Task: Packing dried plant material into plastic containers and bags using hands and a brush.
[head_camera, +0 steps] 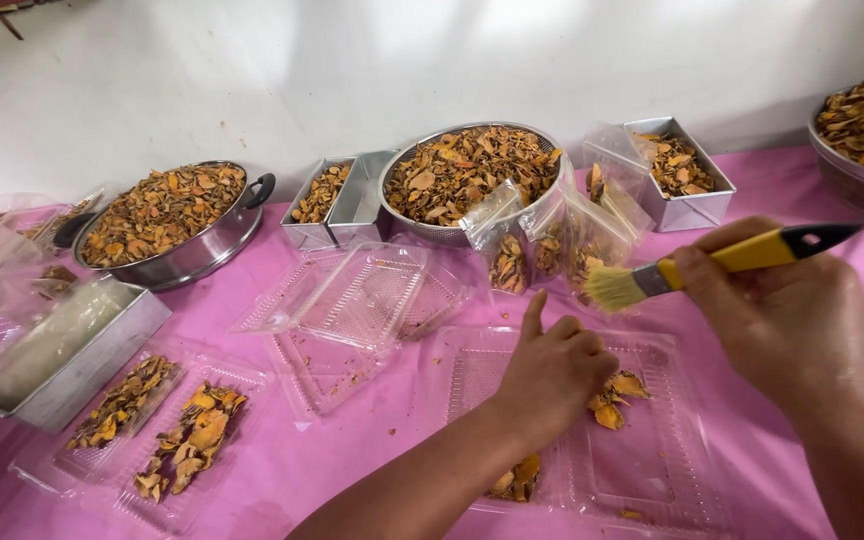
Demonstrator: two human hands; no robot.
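The right hand (787, 320) is gripping a paintbrush with a yellow and black handle and pale bristles (692, 265) at the right of the frame, its fingers wrapped tight around the handle, the bristles pointing left and hanging just above the table. The left hand (552, 370) is lying low in the centre, curled into a loose fist with one finger stretched up, pressing down on an open clear plastic clamshell tray (652, 470). Whether that fist is holding anything cannot be told. A few orange dried slices (617, 395) are lying in the tray just right of the fist, more by the wrist.

A pink tablecloth (422, 400) is covering the table. Left of centre, empty clear plastic clamshell trays (362, 300) are lying stacked open. At the lower left, a filled clear plastic tray with two rows of orange slices (167, 430) is sitting beside a long rectangular metal tin (77, 355). In the upper left, a round metal pan with black handles (177, 225) is standing heaped with slices. At top centre, a round metal bowl of slices (472, 175) is sitting between small rectangular metal tins (337, 200), with clear plastic zip bags part-filled with slices (552, 240) leaning in front of it.
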